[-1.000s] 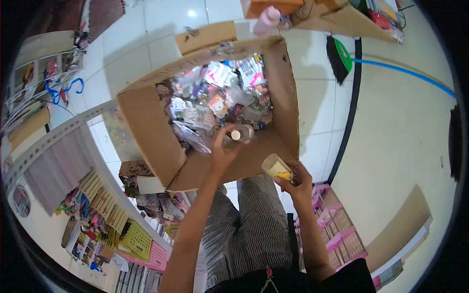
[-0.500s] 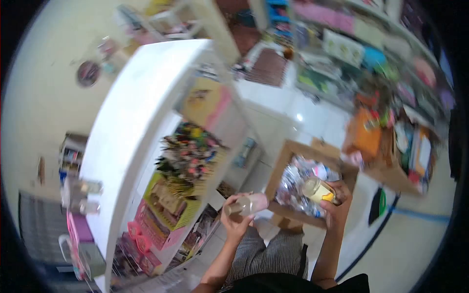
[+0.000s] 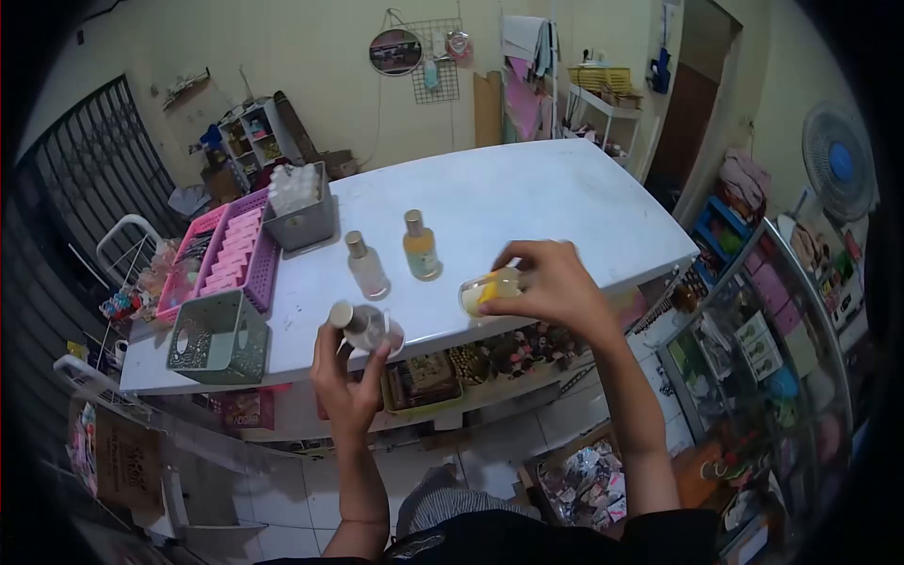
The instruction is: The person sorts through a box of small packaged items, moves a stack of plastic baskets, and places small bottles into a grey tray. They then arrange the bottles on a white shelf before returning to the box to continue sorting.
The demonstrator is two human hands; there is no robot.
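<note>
My left hand (image 3: 349, 381) is closed around a clear bottle with a silver cap (image 3: 372, 329), at the front edge of the white counter (image 3: 556, 188). Farther right, my right hand (image 3: 556, 287) grips a tilted bottle with a yellow label (image 3: 482, 290), held over the counter's front edge. Two more bottles stand upright between and beyond my hands: a pale pink one (image 3: 367, 271) and a yellowish one (image 3: 421, 250).
At the counter's left are a green basket (image 3: 218, 339), a purple basket (image 3: 266, 268) and a grey basket (image 3: 306, 226) of white items. An open cardboard box (image 3: 527, 485) sits on the floor. A glass display case (image 3: 777, 330) stands right.
The view has turned from the floor box toward the counter. Both hands, with their bottles, have moved from near the box to the counter's front edge.
</note>
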